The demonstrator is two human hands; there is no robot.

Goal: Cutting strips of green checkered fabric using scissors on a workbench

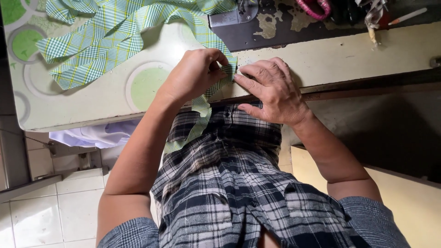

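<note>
Fabric strip [202,108] runs lengthwise from the tabletop [349,55] edge toward you. Your left hand [195,73] pinches it; your right hand [273,89] lies flat, fingers spread.

Bare tabletop [349,55] right of the hands; sewing machine [234,16] blocks behind.

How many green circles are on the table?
3 show: one beside the left hand, one near the left edge, one in the corner. Checked cloth may hide more.
</note>
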